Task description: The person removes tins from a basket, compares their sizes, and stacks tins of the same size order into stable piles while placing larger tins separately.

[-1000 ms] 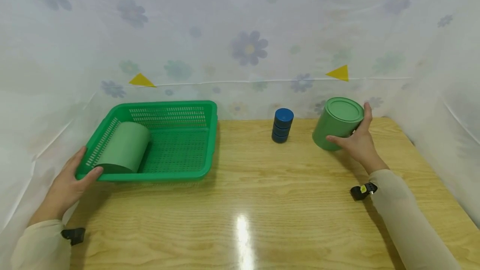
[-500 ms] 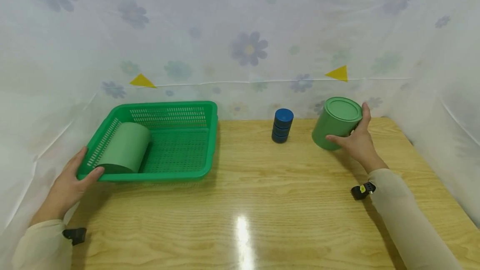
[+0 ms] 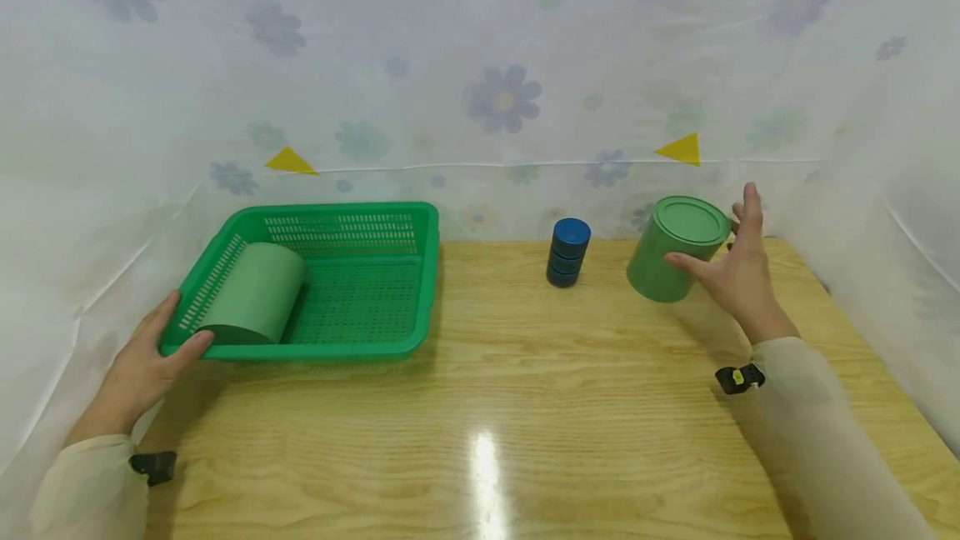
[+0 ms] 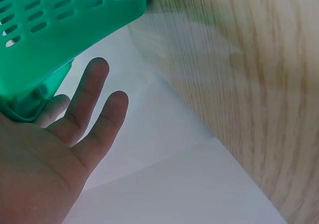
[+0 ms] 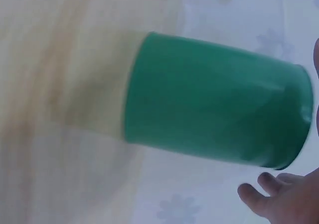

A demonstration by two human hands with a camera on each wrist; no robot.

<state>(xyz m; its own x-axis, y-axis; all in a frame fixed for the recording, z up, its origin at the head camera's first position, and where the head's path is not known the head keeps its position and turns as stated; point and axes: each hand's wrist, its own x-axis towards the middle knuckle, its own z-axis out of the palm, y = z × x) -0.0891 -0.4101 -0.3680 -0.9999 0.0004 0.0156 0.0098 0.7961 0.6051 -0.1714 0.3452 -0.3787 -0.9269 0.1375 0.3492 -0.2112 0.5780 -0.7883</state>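
Observation:
My left hand (image 3: 135, 373) grips the near left corner of a green slotted plastic basket (image 3: 322, 351), thumb on its rim. In the left wrist view several fingers (image 4: 110, 117) stretch out beyond the basket's wall. Inside the basket, a light green canister (image 3: 255, 294) lies on its side along the left end. My right hand (image 3: 738, 277) is spread beside a second green canister (image 3: 667, 265), which stands upright on the table. The thumb overlaps that canister's side in the head view; the right wrist view shows fingers (image 5: 254, 199) apart from its wall.
A small blue grooved cylinder (image 3: 567, 252) stands near the table's back edge, left of the upright canister. The wood-grain table (image 3: 480, 390) meets a flowered white curtain (image 3: 420, 90) behind, with two yellow triangles on it.
My right hand has loosened from the upright canister; its fingers have spread and shifted right. The canister stays in place. My left hand keeps its grip on the basket.

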